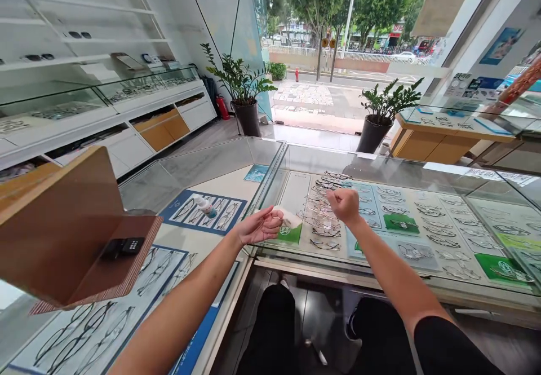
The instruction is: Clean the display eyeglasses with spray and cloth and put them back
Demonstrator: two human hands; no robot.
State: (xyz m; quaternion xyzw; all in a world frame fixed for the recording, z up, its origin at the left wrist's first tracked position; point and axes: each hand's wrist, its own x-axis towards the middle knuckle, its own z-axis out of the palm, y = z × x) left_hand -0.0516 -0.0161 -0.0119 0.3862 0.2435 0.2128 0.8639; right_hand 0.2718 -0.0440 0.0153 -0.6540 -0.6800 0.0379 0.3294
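Observation:
My left hand (262, 226) is over the near edge of the glass display case (279, 166), palm turned up and fingers curled. A pale cream cloth (289, 217) shows at its fingertips, pinched between them. To the right, my right hand (345, 204) is closed in a fist above the rows of eyeglasses. Thin pinkish wire lines lie between the hands, but I cannot tell whether they are a held frame or glasses (327, 232) inside the case. A small white bottle (205, 207) is on the glass to the left of my left hand.
A brown folding stand (67, 223) with a small black object (122, 247) on its base occupies the left counter. Eyeglasses on blue-edged trays (177, 251) lie under the glass. Beyond are potted plants (247, 117) and a wooden display table (448, 138). My legs are below the case.

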